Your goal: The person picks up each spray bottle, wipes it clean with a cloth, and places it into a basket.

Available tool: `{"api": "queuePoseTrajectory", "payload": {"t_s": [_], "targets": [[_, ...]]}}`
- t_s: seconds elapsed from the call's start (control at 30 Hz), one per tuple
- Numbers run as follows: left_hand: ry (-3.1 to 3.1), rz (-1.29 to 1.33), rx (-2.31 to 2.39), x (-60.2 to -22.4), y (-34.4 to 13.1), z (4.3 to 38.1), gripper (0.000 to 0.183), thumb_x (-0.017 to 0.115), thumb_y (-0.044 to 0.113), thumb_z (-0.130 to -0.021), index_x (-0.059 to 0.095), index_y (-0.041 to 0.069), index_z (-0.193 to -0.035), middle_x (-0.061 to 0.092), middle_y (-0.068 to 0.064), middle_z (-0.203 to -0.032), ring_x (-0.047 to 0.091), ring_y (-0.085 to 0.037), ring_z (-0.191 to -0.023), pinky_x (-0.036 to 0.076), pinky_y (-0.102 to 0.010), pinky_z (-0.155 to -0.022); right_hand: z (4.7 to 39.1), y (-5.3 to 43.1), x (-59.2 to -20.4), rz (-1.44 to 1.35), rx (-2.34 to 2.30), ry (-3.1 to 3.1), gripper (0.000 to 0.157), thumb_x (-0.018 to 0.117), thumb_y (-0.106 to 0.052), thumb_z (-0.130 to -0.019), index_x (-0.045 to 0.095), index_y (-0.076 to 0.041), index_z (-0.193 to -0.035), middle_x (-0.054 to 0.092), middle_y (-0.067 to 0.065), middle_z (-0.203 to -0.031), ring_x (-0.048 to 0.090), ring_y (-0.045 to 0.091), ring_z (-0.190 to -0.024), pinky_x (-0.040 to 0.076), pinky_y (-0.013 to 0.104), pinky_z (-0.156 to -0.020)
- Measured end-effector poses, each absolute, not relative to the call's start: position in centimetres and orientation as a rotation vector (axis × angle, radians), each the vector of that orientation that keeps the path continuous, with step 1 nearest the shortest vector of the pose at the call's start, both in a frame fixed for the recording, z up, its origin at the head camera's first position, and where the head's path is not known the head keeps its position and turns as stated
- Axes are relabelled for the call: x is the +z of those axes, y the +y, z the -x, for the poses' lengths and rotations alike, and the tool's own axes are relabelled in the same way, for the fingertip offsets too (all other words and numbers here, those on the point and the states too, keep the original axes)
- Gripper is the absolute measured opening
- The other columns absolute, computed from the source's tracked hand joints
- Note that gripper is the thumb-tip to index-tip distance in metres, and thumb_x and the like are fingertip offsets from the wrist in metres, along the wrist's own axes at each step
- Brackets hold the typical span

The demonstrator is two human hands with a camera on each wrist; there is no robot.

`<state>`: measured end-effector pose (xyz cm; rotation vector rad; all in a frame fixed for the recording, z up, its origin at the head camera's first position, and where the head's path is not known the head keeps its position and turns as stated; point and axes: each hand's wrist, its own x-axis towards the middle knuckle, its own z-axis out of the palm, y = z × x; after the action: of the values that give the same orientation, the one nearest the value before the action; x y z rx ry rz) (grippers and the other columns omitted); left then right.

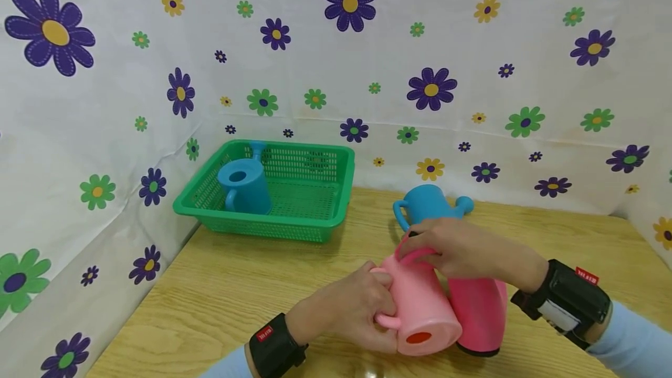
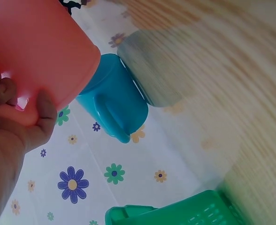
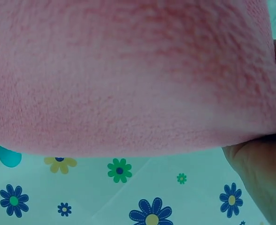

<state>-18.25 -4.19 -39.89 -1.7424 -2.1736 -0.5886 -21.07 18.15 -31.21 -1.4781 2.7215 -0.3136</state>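
Note:
My left hand [image 1: 362, 308] grips the handle of a pink watering can [image 1: 422, 302], which is tilted with its round base, marked by a red oval, toward me. In the left wrist view, curled fingers [image 2: 46, 117] show at that handle. My right hand [image 1: 459, 247] is at the can's far end, its fingers curled on a pink fleecy thing [image 1: 479, 311] with a dark lower edge, beside the can. Close up in the right wrist view, its fuzzy surface [image 3: 128, 93] hides most of the hand. A blue watering can [image 1: 425, 203] stands just beyond my right hand.
At the back left of the wooden table [image 1: 226, 296] is a green plastic basket [image 1: 336, 220]. Another blue watering can [image 1: 252, 188] stands upright inside its left part. A white flower-patterned cloth [image 1: 304, 63] hangs behind and along the left side.

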Motion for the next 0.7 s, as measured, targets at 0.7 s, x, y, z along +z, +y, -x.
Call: {"api": "queuePoseTrajectory", "payload": {"t_s": [0.7], "targets": [[-2.198,1.688,-0.513,-39.7,-4.7,19.0,0.042,0.067,0.034,-0.072,0.034,0.021,-0.049,0.032,0.012,-0.045,0.031,-0.007,-0.058,0.020,-0.026,-0.059,17.1,18.1,-29.7,1.539,-0.255,2.584,0.039,0.075,0.000,-0.078,0.075,-0.023,-0.109,0.070,-0.005,-0.112,0.057,0.018,-0.102,0.059,0.034,-0.076]]}}
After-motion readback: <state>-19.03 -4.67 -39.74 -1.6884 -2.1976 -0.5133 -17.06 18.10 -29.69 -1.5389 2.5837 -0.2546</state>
